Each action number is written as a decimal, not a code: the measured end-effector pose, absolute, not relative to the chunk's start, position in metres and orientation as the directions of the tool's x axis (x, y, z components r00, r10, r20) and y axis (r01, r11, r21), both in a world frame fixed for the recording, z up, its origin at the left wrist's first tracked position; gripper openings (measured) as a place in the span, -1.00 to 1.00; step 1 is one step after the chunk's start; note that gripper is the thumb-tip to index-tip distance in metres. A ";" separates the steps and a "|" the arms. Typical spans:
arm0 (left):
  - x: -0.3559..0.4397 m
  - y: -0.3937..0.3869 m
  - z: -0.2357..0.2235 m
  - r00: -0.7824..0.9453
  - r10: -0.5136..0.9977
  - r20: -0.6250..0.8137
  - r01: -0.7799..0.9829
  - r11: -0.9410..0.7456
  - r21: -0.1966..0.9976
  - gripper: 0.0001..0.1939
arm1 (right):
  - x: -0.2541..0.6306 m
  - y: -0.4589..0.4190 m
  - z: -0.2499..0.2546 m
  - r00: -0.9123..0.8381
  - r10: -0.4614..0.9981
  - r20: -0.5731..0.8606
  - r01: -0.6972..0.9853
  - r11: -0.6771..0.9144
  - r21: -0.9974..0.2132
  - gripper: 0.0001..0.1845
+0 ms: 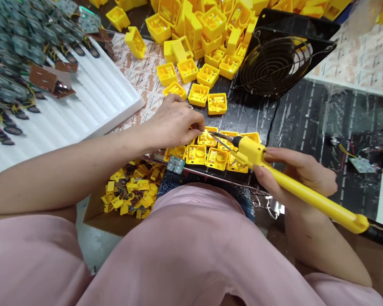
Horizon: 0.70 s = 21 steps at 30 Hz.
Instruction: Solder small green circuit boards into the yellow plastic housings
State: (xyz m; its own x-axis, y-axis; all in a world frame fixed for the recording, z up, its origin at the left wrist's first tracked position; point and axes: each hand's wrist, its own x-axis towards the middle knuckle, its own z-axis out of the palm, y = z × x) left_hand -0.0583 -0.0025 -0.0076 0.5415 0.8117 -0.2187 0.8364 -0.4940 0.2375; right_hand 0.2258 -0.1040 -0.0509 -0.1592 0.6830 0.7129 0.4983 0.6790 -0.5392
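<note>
My right hand [296,172] is wrapped around a yellow soldering iron [306,191], which points left with its metal tip over one of the small yellow plastic cases [207,137]. My left hand [178,121] reaches in from the left, its thumb and forefinger pinched at that same case. Whatever lies between those fingertips is too small to make out. Several open yellow cases [217,158] stand in two rows along the table's front edge, metal contacts inside them. A small green circuit board [175,164] rests at the left end of the near row.
A black fan [271,63] stands behind the work, beside a heap of yellow cases [204,29]. At left, a white foam sheet [98,100] bears many wired circuit boards [15,42]. Below the edge sits a cardboard box [98,212] of yellow parts. Another wired board [364,165] lies at right.
</note>
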 end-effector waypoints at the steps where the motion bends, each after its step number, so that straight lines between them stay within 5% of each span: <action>1: -0.059 0.000 -0.010 0.540 0.808 -0.234 0.837 -0.487 0.248 -0.73 | 0.229 -0.105 -0.052 -0.185 0.702 0.688 0.519 0.664 -0.538 -0.40; 12: -0.048 0.002 -0.007 0.542 0.784 -0.304 0.841 -0.503 0.200 -0.86 | 0.233 -0.090 -0.044 -0.340 0.699 0.629 0.453 0.708 -0.542 -0.84; 21: -0.046 0.009 -0.010 0.539 0.774 -0.333 0.842 -0.491 0.222 -0.90 | 0.222 -0.076 -0.031 -0.469 0.597 0.651 0.375 0.802 -0.465 -0.80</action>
